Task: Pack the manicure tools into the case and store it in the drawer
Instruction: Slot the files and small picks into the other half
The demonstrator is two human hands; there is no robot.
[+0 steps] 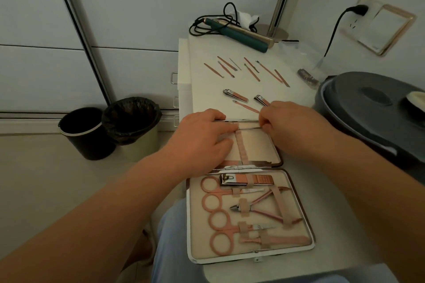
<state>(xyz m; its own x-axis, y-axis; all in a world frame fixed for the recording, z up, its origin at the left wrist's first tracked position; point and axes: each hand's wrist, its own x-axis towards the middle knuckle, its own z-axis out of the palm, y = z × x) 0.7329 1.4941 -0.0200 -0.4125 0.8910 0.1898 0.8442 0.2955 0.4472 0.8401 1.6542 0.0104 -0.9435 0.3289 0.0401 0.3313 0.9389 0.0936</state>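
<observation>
Our right hand [285, 122] has its fingers [264, 119] curled in a pinch on a thin metal tool [247, 125], laid crosswise at the far edge of the upper half of the open case [259, 145]. Our left hand [202, 135] lies with fairly straight fingers pressed flat on that same half, beside the elastic strip of loops [240, 145]; it appears to grip nothing. Judgement: the step is threading the tool under the first loop. To do it well, we should keep the left hand steadying the strip, feed the tool tip-first and level, and stop once it is centred. The lower half already holds scissors [218, 190], a large clipper [247, 179] and nippers [264, 208] under their straps. Still loose on the counter [207, 99]: two small clippers [234, 95], one pusher [246, 106] just beyond the case, a row of slim sticks [246, 69] farther back. No brand, label or writing is legible anywhere. The drawer we cannot identify with certainty.
</observation>
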